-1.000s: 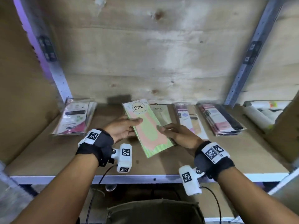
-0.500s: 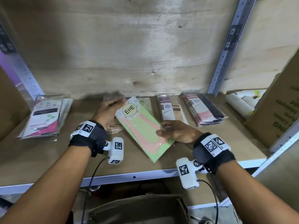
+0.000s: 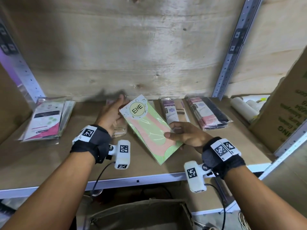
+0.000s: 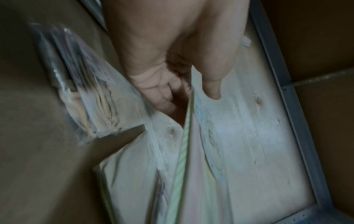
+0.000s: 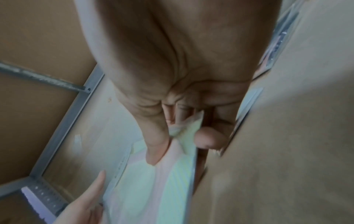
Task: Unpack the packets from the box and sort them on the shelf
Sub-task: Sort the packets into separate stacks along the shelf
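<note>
Between the two hands, over the middle of the shelf (image 3: 216, 156), a green-striped packet (image 3: 149, 128) marked ENE is held slanted, its printed top toward the back wall. The right hand (image 3: 186, 135) pinches its near right edge, thumb on the face and fingers (image 5: 208, 139) curled beneath. The left hand (image 3: 111, 117) lies with fingers nearly straight along the packet's far left edge, palm turned toward it; in the left wrist view the packet's edge runs into the gap between thumb and fingers (image 4: 153, 91), though blur hides whether they close on it. Under the left fingers lies a beige packet (image 3: 118, 130) flat on the shelf. Just right of the right fingers sits a purple-topped packet (image 3: 172, 110), and beyond that a stack of pink and black packets (image 3: 207, 113). Well left of the left hand rests a pile of white and pink packets (image 3: 46, 120). Below the shelf edge, beneath both wrists, stands an open cardboard box (image 3: 141, 213).
</note>
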A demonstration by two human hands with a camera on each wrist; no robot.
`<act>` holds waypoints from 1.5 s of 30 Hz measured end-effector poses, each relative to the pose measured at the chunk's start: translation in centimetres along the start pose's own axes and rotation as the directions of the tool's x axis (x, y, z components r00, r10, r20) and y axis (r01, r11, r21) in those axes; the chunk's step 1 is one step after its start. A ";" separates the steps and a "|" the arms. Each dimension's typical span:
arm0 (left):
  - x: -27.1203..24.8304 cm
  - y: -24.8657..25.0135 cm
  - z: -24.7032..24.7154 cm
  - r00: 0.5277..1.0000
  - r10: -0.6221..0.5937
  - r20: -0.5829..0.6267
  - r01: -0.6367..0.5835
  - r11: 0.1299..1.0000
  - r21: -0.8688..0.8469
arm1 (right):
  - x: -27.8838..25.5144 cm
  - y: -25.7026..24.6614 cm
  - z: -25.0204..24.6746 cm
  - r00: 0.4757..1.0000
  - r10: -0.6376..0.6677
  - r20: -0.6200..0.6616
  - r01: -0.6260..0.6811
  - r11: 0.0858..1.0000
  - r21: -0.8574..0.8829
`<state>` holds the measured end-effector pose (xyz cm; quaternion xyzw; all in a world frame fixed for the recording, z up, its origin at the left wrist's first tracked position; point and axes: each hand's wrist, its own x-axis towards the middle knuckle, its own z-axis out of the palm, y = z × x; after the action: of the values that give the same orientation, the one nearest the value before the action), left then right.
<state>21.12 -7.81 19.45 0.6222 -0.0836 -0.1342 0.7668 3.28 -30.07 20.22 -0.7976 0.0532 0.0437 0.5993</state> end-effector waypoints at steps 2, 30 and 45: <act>-1.0 0.3 0.5 0.992 -0.053 0.116 0.060 0.996 -0.059 | 0.1 -0.2 0.2 0.997 0.008 -0.075 -0.001 0.996 0.092; -3.2 2.9 1.3 0.997 0.011 0.071 -0.034 0.942 0.334 | 5.2 -3.7 1.6 0.956 0.027 -0.293 0.041 0.974 0.223; 0.7 1.1 2.6 0.996 -0.061 -0.065 0.089 0.771 0.631 | 10.1 -2.9 2.0 0.907 0.183 -0.378 -0.286 0.929 -0.235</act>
<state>21.08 -10.23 21.09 0.8492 -0.0832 -0.1160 0.5084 13.68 -27.68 21.04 -0.8580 0.2485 -0.0191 0.4491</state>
